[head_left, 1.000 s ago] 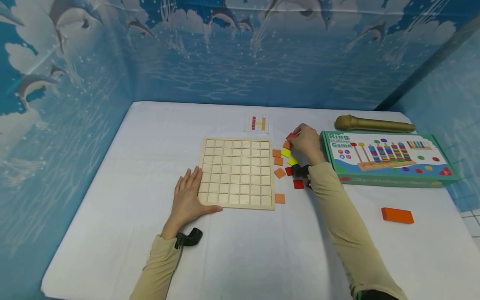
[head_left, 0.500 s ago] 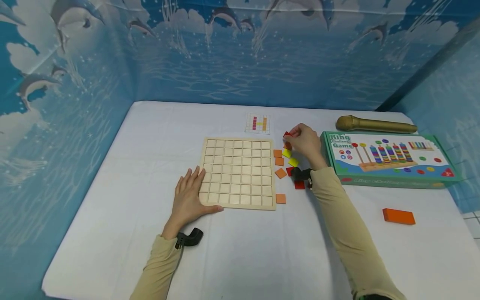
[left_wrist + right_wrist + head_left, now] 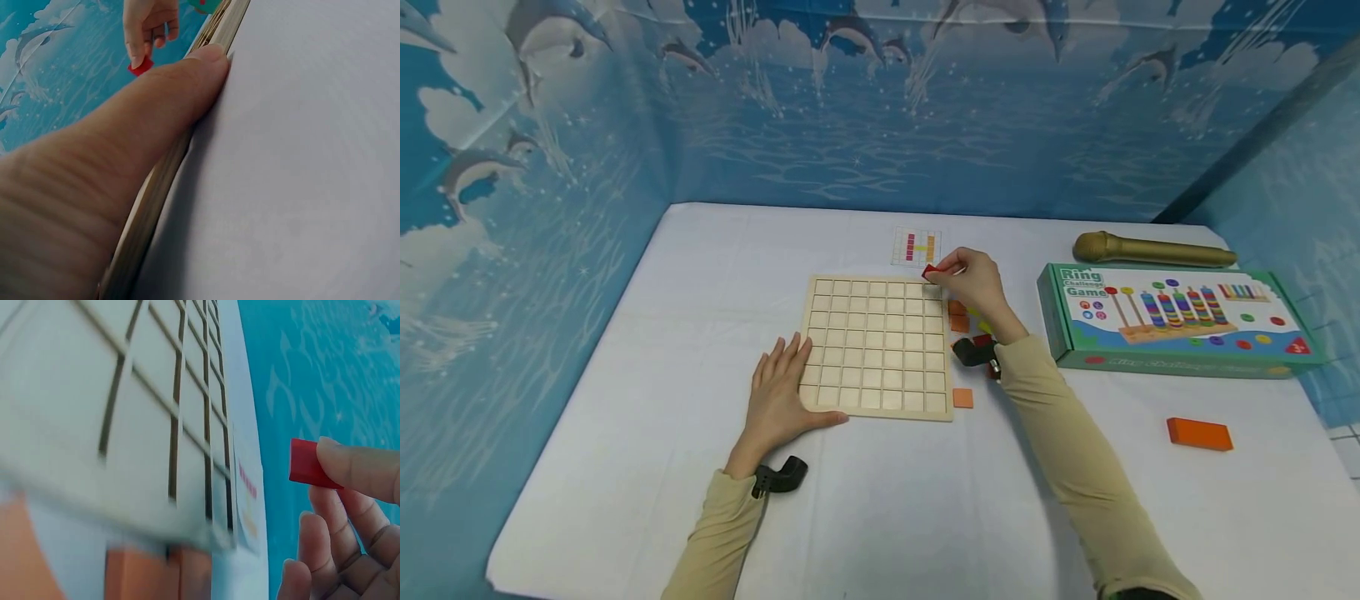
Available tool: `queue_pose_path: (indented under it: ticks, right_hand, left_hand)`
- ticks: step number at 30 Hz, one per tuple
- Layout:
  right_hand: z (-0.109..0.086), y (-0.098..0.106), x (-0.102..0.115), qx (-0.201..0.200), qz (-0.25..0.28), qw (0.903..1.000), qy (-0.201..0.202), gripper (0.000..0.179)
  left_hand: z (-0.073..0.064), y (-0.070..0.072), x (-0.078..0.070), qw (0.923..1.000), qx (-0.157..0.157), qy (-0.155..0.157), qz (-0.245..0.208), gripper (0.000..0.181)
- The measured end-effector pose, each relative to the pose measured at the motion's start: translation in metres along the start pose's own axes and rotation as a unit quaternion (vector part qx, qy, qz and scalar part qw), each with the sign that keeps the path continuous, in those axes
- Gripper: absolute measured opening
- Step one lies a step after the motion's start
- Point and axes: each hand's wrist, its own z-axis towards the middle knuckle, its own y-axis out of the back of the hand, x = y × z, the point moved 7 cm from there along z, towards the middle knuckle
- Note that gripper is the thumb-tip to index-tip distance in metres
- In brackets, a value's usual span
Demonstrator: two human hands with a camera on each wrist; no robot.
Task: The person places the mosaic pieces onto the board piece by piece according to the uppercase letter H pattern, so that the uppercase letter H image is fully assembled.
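Note:
A wooden grid board lies on the table, its squares bare. My left hand rests with spread fingers on its left edge; the thumb lies along the near edge, as the left wrist view shows too. Between thumb and fingers my right hand pinches a red square tile, held over the board's far right corner. Orange tiles, yellow tiles and red tiles lie along the board's right side, partly hidden by the right hand and its wrist camera. One orange tile sits by the near right corner.
A printed pattern card lies behind the board. To the right stand a green Ring Challenge Game box, a gold microphone-shaped object behind it and an orange block nearer. A blue dolphin-print curtain borders the table.
My right hand has lifted the red tile from the pile and carried it left to the board's far right corner. The left hand stays in place on the board.

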Motion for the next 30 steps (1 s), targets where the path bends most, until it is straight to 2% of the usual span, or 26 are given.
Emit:
queue_pose_path:
  ticks: [9, 14, 20, 30]
  right_hand:
    - [-0.001, -0.034, 0.024, 0.057, 0.012, 0.9976, 0.037, 0.016]
    - [-0.001, -0.052, 0.033, 0.085, -0.005, 0.9956, 0.039, 0.015]
    - [-0.001, -0.071, 0.043, 0.104, -0.021, 0.9923, 0.063, 0.014]
    - [0.000, -0.094, 0.048, 0.136, -0.047, 0.9886, 0.045, 0.012]
  left_hand:
    - [0.001, -0.001, 0.000, 1.0000, 0.005, 0.003, 0.000, 0.123]
    - [0.002, -0.001, 0.000, 1.0000, 0.008, 0.004, 0.004, 0.122]
    - [0.001, 0.000, 0.000, 1.0000, 0.007, 0.002, 0.004, 0.122]
    - [0.001, -0.001, 0.000, 0.9999, 0.007, 0.002, 0.007, 0.121]
